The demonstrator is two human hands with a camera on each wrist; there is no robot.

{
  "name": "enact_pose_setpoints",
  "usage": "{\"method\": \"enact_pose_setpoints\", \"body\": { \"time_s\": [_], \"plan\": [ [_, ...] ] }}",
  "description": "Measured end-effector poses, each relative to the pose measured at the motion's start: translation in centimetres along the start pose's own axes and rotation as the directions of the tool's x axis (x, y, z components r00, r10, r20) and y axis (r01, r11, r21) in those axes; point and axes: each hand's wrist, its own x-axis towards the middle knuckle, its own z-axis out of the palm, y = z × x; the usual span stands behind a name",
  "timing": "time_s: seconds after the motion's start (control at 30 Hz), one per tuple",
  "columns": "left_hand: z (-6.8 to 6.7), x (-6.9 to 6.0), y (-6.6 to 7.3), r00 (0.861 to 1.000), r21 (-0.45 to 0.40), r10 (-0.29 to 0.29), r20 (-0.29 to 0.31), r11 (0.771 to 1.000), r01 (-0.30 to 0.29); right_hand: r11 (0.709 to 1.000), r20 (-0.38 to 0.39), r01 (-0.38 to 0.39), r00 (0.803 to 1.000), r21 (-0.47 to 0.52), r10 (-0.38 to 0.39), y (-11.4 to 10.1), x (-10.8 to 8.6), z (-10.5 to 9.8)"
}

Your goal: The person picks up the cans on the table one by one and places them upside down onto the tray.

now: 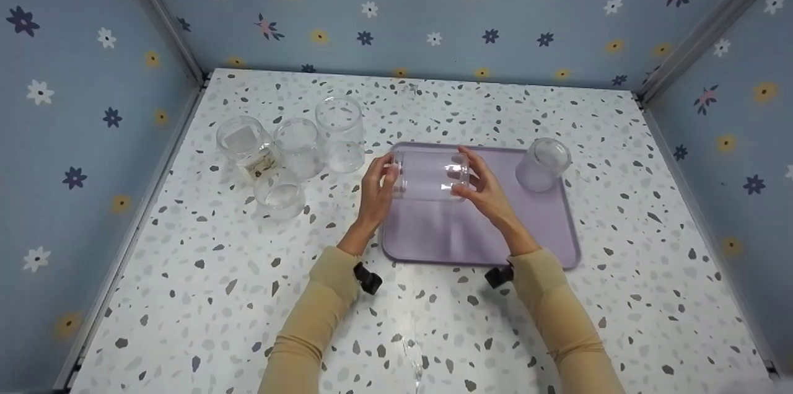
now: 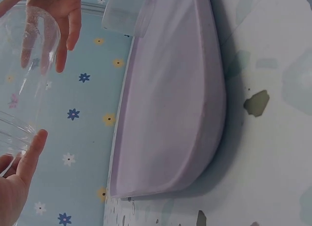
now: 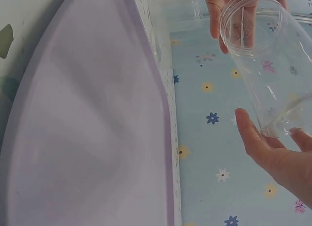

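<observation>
A clear plastic jar [image 1: 430,177] is held sideways above the purple tray [image 1: 433,239], its threaded mouth to the left. My left hand [image 1: 375,196] grips the mouth end, and my right hand [image 1: 492,199] holds the base end between thumb and fingers. Through the clear wall of the jar [image 3: 265,74], the right wrist view shows part of the far hand. The left wrist view shows the left hand [image 2: 19,187] at the threaded rim. The jar looks bare inside and has no lid at its mouth.
Another clear jar [image 1: 540,166] stands at the tray's right edge. Left of the tray, several clear jars are grouped: a tall one [image 1: 341,134], a labelled one [image 1: 260,162] and a short one [image 1: 279,196] among them. Flower-patterned panels [image 1: 396,16] enclose the speckled table [image 1: 433,338].
</observation>
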Motion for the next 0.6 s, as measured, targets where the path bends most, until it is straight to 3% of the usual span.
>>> {"method": "enact_pose_setpoints", "body": {
  "time_s": [0.4, 0.53, 0.6],
  "plan": [
    [-0.3, 0.0, 0.1, 0.993, -0.054, -0.079, 0.084, 0.995, 0.084, 1.000, -0.016, 0.003, 1.000, 0.010, -0.003, 0.0, 0.0, 0.2],
    [-0.6, 0.2, -0.3, 0.986, -0.059, -0.095, 0.134, 0.993, 0.104, 1.000, -0.027, 0.001, 1.000, 0.000, -0.001, 0.0, 0.1, 0.1],
    [-0.6, 0.3, -1.1, 0.981, -0.055, -0.105, 0.165, 0.992, 0.116, 1.000, -0.038, 0.000, 0.999, -0.015, 0.000, -0.1, 0.1, 0.0]
  ]
}}
